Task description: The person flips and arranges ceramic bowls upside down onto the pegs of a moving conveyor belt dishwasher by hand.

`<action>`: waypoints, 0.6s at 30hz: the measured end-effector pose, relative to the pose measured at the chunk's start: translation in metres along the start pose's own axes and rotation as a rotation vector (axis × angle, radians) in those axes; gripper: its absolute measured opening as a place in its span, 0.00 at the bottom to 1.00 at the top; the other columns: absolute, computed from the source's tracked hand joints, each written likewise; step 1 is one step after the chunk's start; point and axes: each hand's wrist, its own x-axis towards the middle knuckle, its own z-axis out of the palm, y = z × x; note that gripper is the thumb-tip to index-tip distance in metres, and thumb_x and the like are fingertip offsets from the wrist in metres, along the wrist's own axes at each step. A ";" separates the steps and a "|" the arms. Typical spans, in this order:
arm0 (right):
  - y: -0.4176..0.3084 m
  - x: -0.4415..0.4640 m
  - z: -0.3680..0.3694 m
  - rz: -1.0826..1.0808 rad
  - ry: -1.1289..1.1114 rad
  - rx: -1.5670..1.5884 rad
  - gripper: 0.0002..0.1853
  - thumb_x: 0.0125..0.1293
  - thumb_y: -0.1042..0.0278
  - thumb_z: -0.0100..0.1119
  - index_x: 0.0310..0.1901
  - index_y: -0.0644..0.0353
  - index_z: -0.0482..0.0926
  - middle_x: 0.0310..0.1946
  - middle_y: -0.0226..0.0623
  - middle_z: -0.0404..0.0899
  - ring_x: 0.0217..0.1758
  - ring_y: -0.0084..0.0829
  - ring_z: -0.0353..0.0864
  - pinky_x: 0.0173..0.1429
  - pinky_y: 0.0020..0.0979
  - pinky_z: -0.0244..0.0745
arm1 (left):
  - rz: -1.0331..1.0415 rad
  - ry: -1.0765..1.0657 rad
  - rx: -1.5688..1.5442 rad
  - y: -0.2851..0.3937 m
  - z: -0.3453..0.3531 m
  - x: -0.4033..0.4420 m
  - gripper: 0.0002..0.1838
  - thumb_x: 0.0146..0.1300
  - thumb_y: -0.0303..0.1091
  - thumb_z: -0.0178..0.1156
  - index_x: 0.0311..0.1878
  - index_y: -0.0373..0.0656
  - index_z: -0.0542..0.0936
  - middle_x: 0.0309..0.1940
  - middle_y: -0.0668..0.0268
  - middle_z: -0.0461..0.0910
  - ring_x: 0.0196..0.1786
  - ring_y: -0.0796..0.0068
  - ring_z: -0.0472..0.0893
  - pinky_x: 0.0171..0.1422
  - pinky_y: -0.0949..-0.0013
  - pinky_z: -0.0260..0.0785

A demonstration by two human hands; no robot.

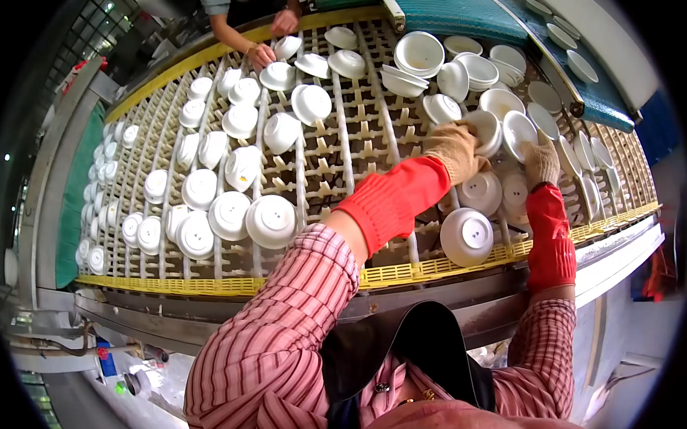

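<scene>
Both of my hands wear tan work gloves with red cuffs. My left hand (453,152) is closed on a white bowl (485,132) tilted on its side, its fingers partly hidden behind the rim. Just to the right, my right hand (542,159) grips the edge of another white bowl (519,134), which leans with its inside facing left. Below the hands, an overturned bowl (466,237) and a second one (480,192) lie on the pegged conveyor (374,215). Stacked bowls (419,54) and several loose ones stand beyond my hands.
On the left, many overturned bowls (270,221) sit in rows on the pegs. Across the conveyor, a co-worker's hand (261,56) touches a bowl (278,76). A green belt (460,16) meets the conveyor at the back right. Yellow edging (402,272) runs along the near side.
</scene>
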 end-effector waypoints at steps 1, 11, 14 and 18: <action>-0.020 -0.007 0.000 0.032 -0.036 0.068 0.29 0.66 0.52 0.65 0.60 0.66 0.88 0.50 0.58 0.91 0.54 0.51 0.92 0.64 0.46 0.83 | -0.040 0.033 -0.036 -0.007 0.008 -0.002 0.27 0.71 0.62 0.71 0.60 0.52 0.92 0.65 0.55 0.87 0.74 0.51 0.81 0.76 0.49 0.77; -0.103 -0.042 0.100 -0.776 -0.234 0.028 0.14 0.71 0.67 0.68 0.55 0.61 0.87 0.47 0.40 0.90 0.54 0.42 0.89 0.58 0.42 0.84 | -0.295 0.127 -1.227 -0.065 -0.036 -0.076 0.17 0.73 0.42 0.70 0.56 0.40 0.91 0.37 0.47 0.90 0.39 0.51 0.91 0.45 0.54 0.83; -0.143 -0.045 0.152 -0.723 -0.371 0.129 0.20 0.76 0.60 0.73 0.61 0.64 0.87 0.49 0.34 0.92 0.51 0.27 0.91 0.57 0.32 0.85 | -0.030 0.321 -0.347 -0.116 -0.032 -0.107 0.25 0.75 0.44 0.69 0.71 0.45 0.83 0.46 0.50 0.92 0.49 0.44 0.93 0.57 0.51 0.87; -0.328 -0.098 0.152 -0.332 -0.502 0.760 0.24 0.76 0.55 0.68 0.64 0.65 0.83 0.49 0.45 0.93 0.49 0.41 0.92 0.56 0.41 0.86 | -0.300 0.477 -0.274 -0.173 -0.083 -0.158 0.40 0.67 0.52 0.78 0.75 0.42 0.77 0.59 0.49 0.91 0.59 0.47 0.92 0.66 0.52 0.86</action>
